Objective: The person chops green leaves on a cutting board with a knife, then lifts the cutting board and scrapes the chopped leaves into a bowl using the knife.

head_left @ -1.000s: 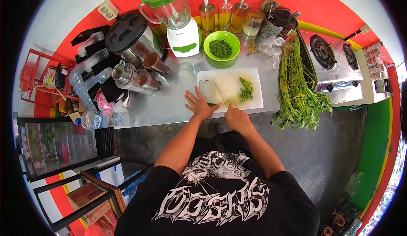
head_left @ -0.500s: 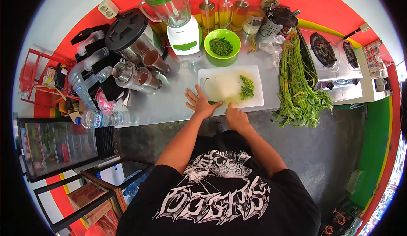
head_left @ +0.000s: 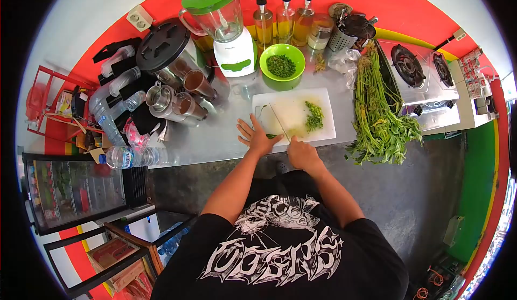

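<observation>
My right hand (head_left: 302, 153) is closed round the handle of a knife (head_left: 279, 120), whose thin blade slants up and left across the white cutting board (head_left: 327, 122). My left hand (head_left: 257, 138) rests at the board's left front edge, fingers spread and thumb pointing toward the blade. Beside that thumb shows a bit of green stalk (head_left: 272, 136), partly hidden by the hand. Chopped green leaves (head_left: 314, 116) form a small heap on the board's right side. Behind the board stands a green bowl (head_left: 283, 80) holding more chopped greens (head_left: 281, 66).
A large bunch of leafy stalks (head_left: 377, 117) lies right of the board, next to a gas stove (head_left: 425, 84). Along the back are a blender (head_left: 231, 52) and several pump bottles (head_left: 285, 20). Metal cups (head_left: 161, 99) and a water bottle (head_left: 121, 157) sit at the left.
The knife blade now shows as a slanted line on the board, where it was hardly visible before. Both hands stay in nearly the same place, and the view has shifted slightly.
</observation>
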`<state>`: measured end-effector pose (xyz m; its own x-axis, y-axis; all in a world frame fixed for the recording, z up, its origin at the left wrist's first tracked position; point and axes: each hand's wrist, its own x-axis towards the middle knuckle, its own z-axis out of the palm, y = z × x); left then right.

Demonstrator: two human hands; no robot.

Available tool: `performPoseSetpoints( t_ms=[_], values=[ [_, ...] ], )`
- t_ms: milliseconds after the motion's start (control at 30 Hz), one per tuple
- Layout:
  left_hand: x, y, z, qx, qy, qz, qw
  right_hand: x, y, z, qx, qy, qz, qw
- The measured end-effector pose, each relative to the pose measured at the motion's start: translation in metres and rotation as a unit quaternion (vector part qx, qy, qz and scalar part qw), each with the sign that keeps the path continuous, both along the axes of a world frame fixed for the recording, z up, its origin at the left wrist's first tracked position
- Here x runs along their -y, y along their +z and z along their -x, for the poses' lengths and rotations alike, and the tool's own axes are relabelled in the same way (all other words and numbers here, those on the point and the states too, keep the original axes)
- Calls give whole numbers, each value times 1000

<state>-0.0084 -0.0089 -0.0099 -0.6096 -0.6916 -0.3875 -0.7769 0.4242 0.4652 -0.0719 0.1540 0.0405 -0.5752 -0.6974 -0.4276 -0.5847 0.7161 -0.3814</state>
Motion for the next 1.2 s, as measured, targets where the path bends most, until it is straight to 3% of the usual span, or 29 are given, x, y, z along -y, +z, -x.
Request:
performPoseSetpoints(
  t_ms=[167,333,533,1200],
  values=[
    [-2,8,-1,-7,4,-19,1000,5,-17,-5,-10,-32,-13,999],
    [-3,7,0,13,1,1,1000,5,-2,-5,-47,11,-6,999],
    [-2,3,-2,-2,0,-2,1000,9,-4,-6,-12,-39,-18,999],
    [9,-4,-10,-28,-25,-63,997,15,3,-6,-3,-26,-22,999]
  ],
)
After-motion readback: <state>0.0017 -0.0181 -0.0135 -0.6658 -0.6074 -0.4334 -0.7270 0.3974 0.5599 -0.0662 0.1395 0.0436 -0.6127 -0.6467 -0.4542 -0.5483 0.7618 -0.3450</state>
